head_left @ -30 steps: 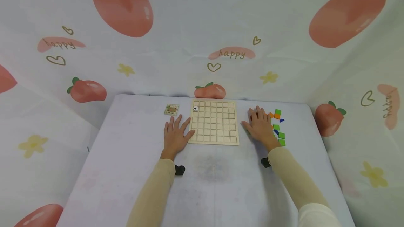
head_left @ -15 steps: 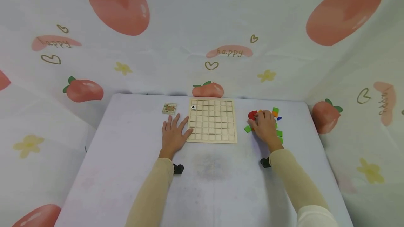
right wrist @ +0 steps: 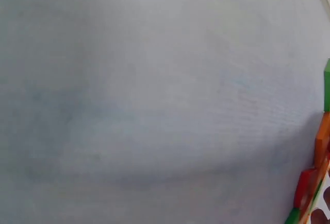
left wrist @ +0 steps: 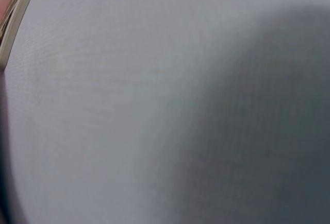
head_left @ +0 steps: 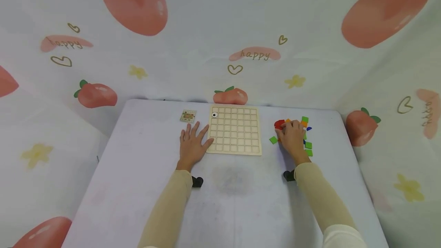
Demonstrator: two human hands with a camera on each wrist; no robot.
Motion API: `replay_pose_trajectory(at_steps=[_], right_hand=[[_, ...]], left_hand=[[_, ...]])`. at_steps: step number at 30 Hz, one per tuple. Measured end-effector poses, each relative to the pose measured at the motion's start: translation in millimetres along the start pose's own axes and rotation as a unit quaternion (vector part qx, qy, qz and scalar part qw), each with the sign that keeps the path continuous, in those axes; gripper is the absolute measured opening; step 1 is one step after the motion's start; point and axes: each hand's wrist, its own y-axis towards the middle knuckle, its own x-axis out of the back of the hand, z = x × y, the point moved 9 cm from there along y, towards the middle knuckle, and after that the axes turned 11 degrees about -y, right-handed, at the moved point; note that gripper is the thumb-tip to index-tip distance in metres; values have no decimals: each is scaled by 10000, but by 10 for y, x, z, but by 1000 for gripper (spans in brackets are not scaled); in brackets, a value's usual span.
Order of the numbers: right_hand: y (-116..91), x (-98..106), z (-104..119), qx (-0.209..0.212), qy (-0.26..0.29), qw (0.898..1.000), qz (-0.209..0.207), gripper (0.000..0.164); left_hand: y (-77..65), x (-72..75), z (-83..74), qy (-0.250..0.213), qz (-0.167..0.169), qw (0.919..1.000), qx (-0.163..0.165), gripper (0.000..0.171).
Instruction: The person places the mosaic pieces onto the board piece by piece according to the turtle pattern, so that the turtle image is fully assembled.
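A pale wooden grid board lies flat at the middle of the table. One round white tile with a black dot sits in its upper left. My left hand rests palm down with spread fingers, thumb over the board's left edge. Over a cluster of small coloured pieces at the right is my right hand, its fingers bent downward. Red pieces show beside its fingertips, and a green square tile lies left of the thumb. I cannot tell whether the right fingers pinch a piece.
A small printed card lies left of the board. Right of the right hand are more green tiles, an orange tile and a blue piece. The right wrist view catches an orange piece at its edge. Printed cloth surrounds the table.
My right hand has shifted slightly right and its spread fingers have bent down, uncovering the red pieces and the left green tile. My left hand stays at the board's edge.
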Motion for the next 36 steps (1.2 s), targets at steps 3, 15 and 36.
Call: replay_pose_trajectory(at_steps=[3, 15, 36], right_hand=[[14, 59, 3, 36, -15, 10000, -58, 37], [68, 12, 199, 397, 999, 9929, 512, 35], [103, -127, 627, 563, 1812, 9731, 1305, 42]], left_hand=[[33, 11, -30, 78, 5, 10000, -58, 71], [-14, 50, -32, 32, -19, 10000, 7, 69], [-29, 25, -50, 37, 149, 9998, 114, 70]])
